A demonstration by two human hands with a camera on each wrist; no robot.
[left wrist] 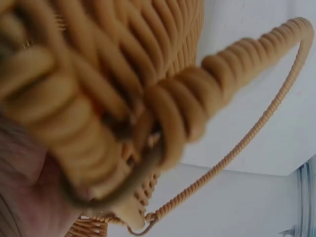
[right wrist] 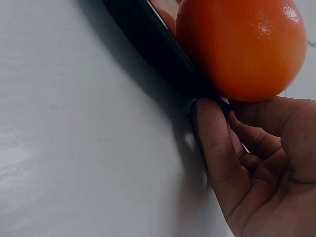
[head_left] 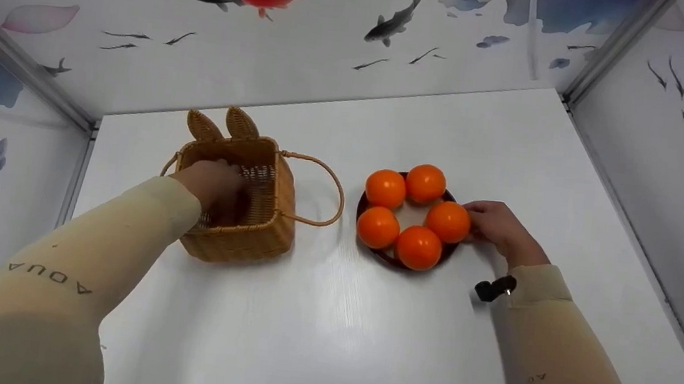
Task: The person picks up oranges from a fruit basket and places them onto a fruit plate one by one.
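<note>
My left hand (head_left: 211,184) reaches down into a woven wicker basket (head_left: 286,221) with two rabbit-like ears. It is blurred, and its fingers are hidden inside; I cannot tell whether they hold anything. The left wrist view shows part of the palm (left wrist: 37,197) behind the basket's wrapped handle (left wrist: 256,133). To the basket's right, several oranges (head_left: 419,248) sit in a ring on a round dark-rimmed plate (head_left: 387,259). My right hand (head_left: 501,229) pinches the plate's right rim, its fingertips close beside the nearest orange (right wrist: 242,49).
Everything stands on a white table (head_left: 327,341), boxed in by a back wall (head_left: 317,58) and side walls with painted fish. One looped handle (head_left: 336,185) of the basket sticks out toward the plate. A small black device (head_left: 494,289) is at the right sleeve's cuff.
</note>
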